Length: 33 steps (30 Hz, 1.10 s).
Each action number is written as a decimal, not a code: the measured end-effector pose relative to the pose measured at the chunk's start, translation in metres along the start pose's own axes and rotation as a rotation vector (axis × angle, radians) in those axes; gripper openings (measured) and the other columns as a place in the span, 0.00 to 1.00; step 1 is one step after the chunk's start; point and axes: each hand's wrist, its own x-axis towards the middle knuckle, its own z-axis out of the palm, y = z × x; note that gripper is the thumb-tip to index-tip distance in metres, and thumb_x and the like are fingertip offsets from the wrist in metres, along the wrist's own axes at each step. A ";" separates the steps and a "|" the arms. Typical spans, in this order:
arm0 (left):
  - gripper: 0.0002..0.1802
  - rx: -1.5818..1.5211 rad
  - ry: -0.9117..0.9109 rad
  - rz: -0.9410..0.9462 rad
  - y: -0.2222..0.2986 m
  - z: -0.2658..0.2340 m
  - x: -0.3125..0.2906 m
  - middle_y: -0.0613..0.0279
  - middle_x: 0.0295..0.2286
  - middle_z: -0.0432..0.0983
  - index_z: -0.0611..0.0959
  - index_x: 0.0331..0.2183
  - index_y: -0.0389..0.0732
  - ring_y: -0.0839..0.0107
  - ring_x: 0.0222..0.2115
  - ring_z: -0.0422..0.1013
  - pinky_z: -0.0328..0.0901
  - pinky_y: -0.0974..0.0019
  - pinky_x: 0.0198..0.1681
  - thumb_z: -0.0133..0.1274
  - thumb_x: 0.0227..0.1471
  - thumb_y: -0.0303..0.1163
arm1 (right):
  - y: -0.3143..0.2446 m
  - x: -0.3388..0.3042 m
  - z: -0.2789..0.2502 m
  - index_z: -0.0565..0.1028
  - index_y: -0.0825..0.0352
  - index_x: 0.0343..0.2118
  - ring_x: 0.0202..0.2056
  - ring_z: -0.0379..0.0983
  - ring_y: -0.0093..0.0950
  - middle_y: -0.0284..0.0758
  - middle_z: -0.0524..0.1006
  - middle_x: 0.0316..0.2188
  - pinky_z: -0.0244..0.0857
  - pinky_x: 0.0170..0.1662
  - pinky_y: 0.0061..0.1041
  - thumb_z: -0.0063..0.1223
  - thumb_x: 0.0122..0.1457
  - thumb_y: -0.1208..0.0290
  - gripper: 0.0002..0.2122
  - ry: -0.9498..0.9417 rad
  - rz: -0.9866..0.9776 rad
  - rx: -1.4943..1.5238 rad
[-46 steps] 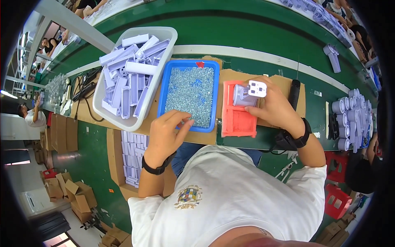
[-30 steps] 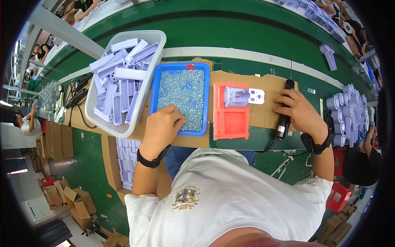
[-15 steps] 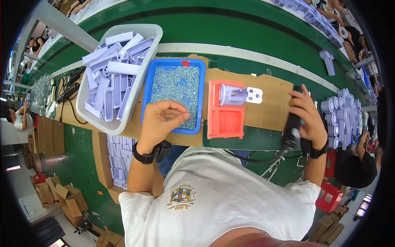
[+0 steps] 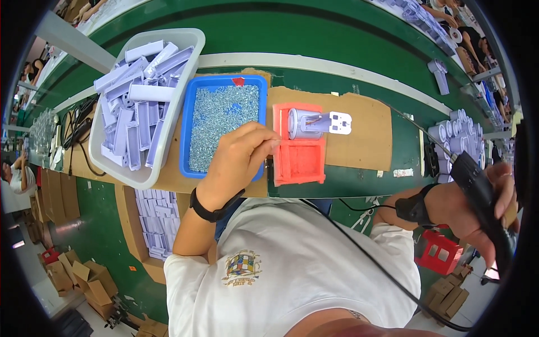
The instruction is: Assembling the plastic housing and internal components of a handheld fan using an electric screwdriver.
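My left hand [image 4: 238, 154] is closed in a pinch, its fingertips at the left edge of a red two-pocket holder [image 4: 320, 168]. Whatever sits between those fingertips is too small to make out. A pale lilac plastic part with a round cup [image 4: 296, 124] lies in the holder's far pocket, its flat end plate sticking out to the right and thin wires showing inside. The near pocket holds nothing. Far right, my right hand [image 4: 457, 210] grips a black corded electric screwdriver [image 4: 476, 182], its long thin bit pointing up and left toward the bench.
Left of the holder lies a blue tray [image 4: 187, 126] of small silvery screws [image 4: 216, 121]. A pale tub [image 4: 197, 42] heaped with lilac plastic housings stands beyond it. Cardboard [image 4: 359, 149] covers part of the green bench. More lilac parts [image 4: 457, 132] are stacked at right. The screwdriver's cord crosses my shirt.
My left hand has moved right, from over the screw tray to the holder's edge. My right hand has swung the screwdriver off the bench, outward to the right and nearer to me.
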 end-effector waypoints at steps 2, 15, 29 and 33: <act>0.07 -0.023 -0.025 -0.096 -0.001 -0.001 -0.002 0.56 0.32 0.80 0.84 0.35 0.30 0.69 0.31 0.80 0.74 0.70 0.34 0.59 0.50 0.16 | -0.003 0.010 -0.002 0.74 0.58 0.29 0.30 0.72 0.23 0.26 0.71 0.23 0.68 0.41 0.37 0.58 0.50 0.31 0.28 -0.008 0.002 0.105; 0.06 -0.002 0.149 0.071 0.004 0.014 0.010 0.54 0.29 0.82 0.88 0.29 0.34 0.67 0.29 0.79 0.72 0.71 0.33 0.64 0.44 0.17 | -0.008 0.018 0.044 0.68 0.56 0.22 0.16 0.65 0.08 0.20 0.67 0.16 0.56 0.18 0.08 0.58 0.58 0.44 0.21 -0.092 0.253 0.190; 0.12 0.095 0.237 0.266 0.007 0.034 0.034 0.58 0.27 0.83 0.82 0.31 0.37 0.67 0.23 0.78 0.71 0.71 0.26 0.67 0.41 0.18 | 0.035 -0.014 0.046 0.66 0.59 0.23 0.15 0.66 0.13 0.22 0.66 0.17 0.61 0.19 0.13 0.59 0.55 0.42 0.24 -0.076 0.460 0.178; 0.12 0.111 0.235 0.291 0.009 0.033 0.036 0.58 0.27 0.83 0.82 0.31 0.37 0.67 0.25 0.79 0.71 0.71 0.27 0.67 0.41 0.17 | 0.043 -0.016 0.043 0.65 0.60 0.24 0.15 0.66 0.14 0.23 0.67 0.19 0.62 0.19 0.13 0.59 0.55 0.41 0.25 -0.091 0.478 0.226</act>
